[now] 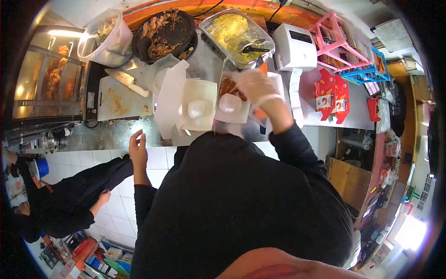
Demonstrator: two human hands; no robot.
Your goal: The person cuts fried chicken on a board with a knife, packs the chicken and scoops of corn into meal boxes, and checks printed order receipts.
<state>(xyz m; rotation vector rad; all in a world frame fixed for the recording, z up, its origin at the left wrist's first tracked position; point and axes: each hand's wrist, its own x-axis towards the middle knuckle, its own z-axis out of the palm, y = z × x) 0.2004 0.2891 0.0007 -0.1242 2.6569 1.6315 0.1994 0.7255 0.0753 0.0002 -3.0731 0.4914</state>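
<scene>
My right hand (258, 86), in a clear glove, is over the right edge of an open white takeaway box (239, 114). Brown shredded meat (231, 88) and a small white cup (229, 104) are in that box. The fingers are smeared by motion; an orange piece (263, 68) shows beside them, and whether I hold it is unclear. A second open white box (188, 123) stands to the left with another small cup (198, 109) inside. My bare left hand (138, 151) hangs by the counter's front edge, fingers loosely extended, holding nothing.
Along the back are a plastic tub (114, 46), a dark pan of meat (162, 35), a film-covered yellow food tray (232, 32) and a receipt printer (296, 46). A knife (125, 79) lies on the cutting board (116, 100). Another person (83, 186) is at left.
</scene>
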